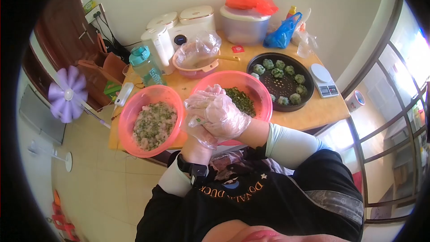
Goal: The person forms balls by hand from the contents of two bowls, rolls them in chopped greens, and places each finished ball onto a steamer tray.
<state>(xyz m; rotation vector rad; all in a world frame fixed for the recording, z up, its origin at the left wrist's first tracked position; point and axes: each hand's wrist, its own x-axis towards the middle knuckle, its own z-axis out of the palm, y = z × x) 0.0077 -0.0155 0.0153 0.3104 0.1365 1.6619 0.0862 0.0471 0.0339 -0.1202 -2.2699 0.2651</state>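
My left hand (197, 115) and my right hand (226, 114), both in clear plastic gloves, are pressed together over the near left part of a pink bowl (264, 94). What lies between the palms is hidden. Chopped dark greens (242, 100) fill that bowl. To the left, another pink bowl (128, 127) holds a pale mixture with green bits (154, 125). A round black pan (280, 84) at the right carries several green balls (277, 73) around its edge and centre.
Behind the bowls stand a teal-capped bottle (147, 67), a smaller pink basin (197, 72), a white appliance (192, 29) and a lidded tub (245, 27). A kitchen scale (323, 80) sits right of the pan. A purple fan (68, 94) is at the left.
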